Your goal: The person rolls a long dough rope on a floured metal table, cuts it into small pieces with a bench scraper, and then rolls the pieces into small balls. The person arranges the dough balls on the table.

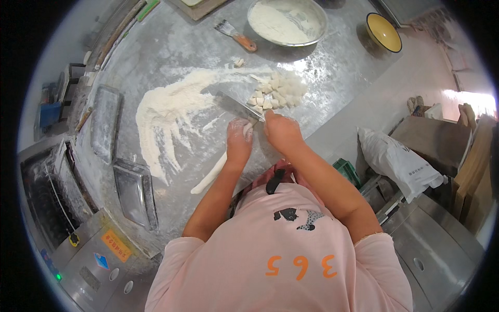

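Note:
A long rope of dough (210,176) lies on the floured metal worktop (175,50), its upper end gripped by my left hand (239,137). My right hand (284,130) is closed on the handle of a broad-bladed knife, probably a cleaver (237,106). The blade points up and left, right by the fingers of my left hand and the dough's end. Just beyond the knife sits a heap of small cut dough pieces (277,93), partly blurred. Loose white flour (171,105) spreads across the worktop to the left.
Farther back are a metal bowl of flour (286,23), a wooden-handled brush (237,36) and a yellow bowl (384,33). Two metal trays (105,124) (134,195) line the left edge. A white sack (401,162) and a green crate (346,171) stand at the right.

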A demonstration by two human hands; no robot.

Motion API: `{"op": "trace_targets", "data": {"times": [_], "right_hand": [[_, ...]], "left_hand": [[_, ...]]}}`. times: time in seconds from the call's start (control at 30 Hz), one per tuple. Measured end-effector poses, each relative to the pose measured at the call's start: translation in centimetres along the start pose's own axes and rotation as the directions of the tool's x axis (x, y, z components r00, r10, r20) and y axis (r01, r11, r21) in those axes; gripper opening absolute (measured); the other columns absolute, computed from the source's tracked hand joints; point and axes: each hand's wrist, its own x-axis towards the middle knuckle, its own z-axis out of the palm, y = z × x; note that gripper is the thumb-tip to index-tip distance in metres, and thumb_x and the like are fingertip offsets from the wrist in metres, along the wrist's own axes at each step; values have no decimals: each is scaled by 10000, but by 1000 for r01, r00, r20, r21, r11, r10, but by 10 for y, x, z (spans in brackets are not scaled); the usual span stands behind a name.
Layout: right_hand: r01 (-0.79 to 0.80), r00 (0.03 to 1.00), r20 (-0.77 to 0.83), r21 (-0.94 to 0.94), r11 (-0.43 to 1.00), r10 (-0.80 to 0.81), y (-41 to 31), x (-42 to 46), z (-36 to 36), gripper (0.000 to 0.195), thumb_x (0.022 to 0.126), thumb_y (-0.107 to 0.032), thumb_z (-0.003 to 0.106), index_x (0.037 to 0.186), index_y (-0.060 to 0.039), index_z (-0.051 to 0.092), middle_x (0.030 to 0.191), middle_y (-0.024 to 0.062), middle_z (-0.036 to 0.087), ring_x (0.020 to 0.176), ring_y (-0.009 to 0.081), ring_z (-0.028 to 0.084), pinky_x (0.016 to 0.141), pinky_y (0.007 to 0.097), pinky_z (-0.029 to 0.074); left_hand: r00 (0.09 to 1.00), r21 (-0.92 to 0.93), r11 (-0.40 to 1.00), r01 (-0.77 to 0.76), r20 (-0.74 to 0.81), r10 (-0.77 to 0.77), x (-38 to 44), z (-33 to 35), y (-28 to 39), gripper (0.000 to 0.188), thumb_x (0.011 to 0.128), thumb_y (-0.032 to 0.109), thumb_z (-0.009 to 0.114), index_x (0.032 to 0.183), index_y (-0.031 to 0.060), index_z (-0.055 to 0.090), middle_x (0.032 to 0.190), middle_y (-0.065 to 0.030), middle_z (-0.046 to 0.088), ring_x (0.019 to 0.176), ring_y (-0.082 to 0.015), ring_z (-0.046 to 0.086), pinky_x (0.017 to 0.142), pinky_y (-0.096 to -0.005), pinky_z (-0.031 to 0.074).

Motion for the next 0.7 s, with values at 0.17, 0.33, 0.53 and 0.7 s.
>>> {"op": "trace_targets", "data": {"times": [0.17, 0.33, 0.53, 0.7], "right_hand": [[83, 996, 36, -86, 993, -80, -13, -19, -11, 106, 860, -81, 550, 948, -24, 560, 824, 183, 692, 768, 337, 712, 663, 455, 564], [131, 991, 47, -117, 984, -126, -22, -22, -11, 73, 859, -86, 553, 914, -38, 558, 784, 166, 687, 732, 322, 713, 611, 425, 565], [167, 986, 11, -213, 963, -168, -35, -31, -21, 63, 855, -103, 564, 902, -60, 563, 751, 131, 679, 706, 284, 717, 584, 393, 566], [133, 991, -3, -129, 983, -135, -34, -28, -13, 55, 856, -82, 541, 870, -29, 535, 744, 180, 659, 672, 350, 693, 597, 452, 554]], "left_hand": [[956, -7, 956, 293, 18, -293, 4, -8, -1, 278, 788, 22, 664, 1056, -32, 612, 1087, -222, 598, 1066, -411, 529, 957, -457, 427], [958, -92, 954, 286, 10, -287, 3, 0, -15, 323, 794, 34, 666, 1102, -46, 617, 1129, -239, 601, 1088, -430, 525, 975, -470, 417], [998, 118, 991, 60, 23, -63, -5, 5, -36, 292, 789, 59, 685, 1063, -34, 649, 1087, -204, 634, 1068, -431, 536, 975, -479, 419], [984, -2, 984, 176, 26, -176, 2, -2, -18, 300, 768, 61, 704, 1048, -33, 651, 1087, -203, 640, 1053, -425, 545, 964, -473, 426]]}}
